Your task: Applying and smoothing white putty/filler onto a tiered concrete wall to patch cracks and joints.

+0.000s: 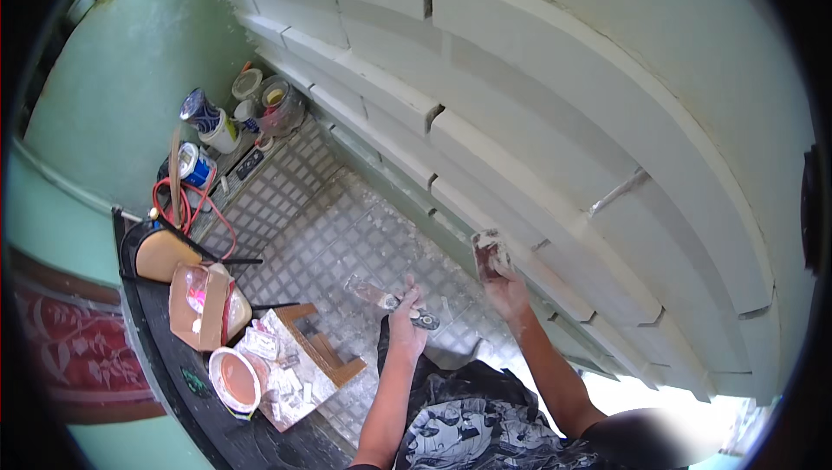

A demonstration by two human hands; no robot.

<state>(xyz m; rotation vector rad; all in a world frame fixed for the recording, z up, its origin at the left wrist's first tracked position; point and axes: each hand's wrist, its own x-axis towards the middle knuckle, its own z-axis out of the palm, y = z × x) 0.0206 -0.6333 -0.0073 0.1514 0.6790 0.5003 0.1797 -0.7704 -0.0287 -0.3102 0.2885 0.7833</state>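
My left hand (405,321) is closed round the dark handle of a putty knife (367,291), its whitish blade pointing to the left over the tiled floor. Farther right, my right hand (510,295) grips a flat, dark reddish piece (491,251) smeared with white paste; its exact kind is unclear. That piece is held up near the lower part of the wall of white, overlapping horizontal panels (520,145). Dark gaps show at several panel joints, and one joint (617,193) carries a pale diagonal streak. White dust covers both hands.
On the left, a black table (286,444) bears a cardboard box (192,336), a white tub (236,381) and a board with white chunks (299,396). Paint cans (198,165), a clear bucket (282,110) and a red hose (227,232) crowd the far corner. Dusty patterned floor tiles (321,227) lie between.
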